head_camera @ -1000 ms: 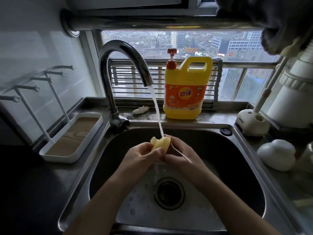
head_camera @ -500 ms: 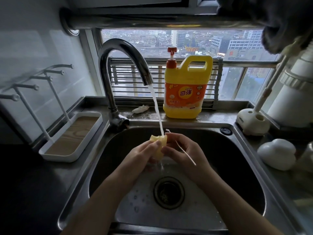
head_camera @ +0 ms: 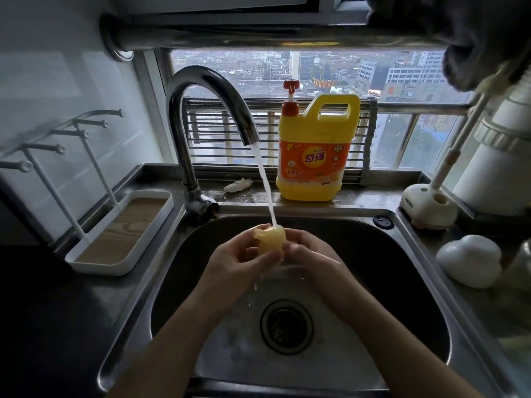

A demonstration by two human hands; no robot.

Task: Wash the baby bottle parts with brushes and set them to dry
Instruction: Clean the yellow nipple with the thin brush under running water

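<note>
A small yellowish, translucent bottle part [head_camera: 271,238] sits under the running water stream [head_camera: 265,191] from the curved steel faucet [head_camera: 201,90], above the steel sink [head_camera: 416,254]. My left hand [head_camera: 238,262] grips it from the left and below, with the thumb across its front. My right hand [head_camera: 310,254] has its fingers curled against the part's right side. The thin white stick seen earlier in my right hand does not show. Water drips from the hands toward the drain [head_camera: 286,326].
A white drying rack [head_camera: 120,234] with bare pegs stands on the left counter. A yellow dish soap jug [head_camera: 313,156] stands behind the sink. At right are a white brush holder [head_camera: 428,208] with a long handle and a white rounded object [head_camera: 468,259].
The yellow part has turned in my hands, its rounded side now upward under the stream. The thin white stick in my right hand has gone out of sight.
</note>
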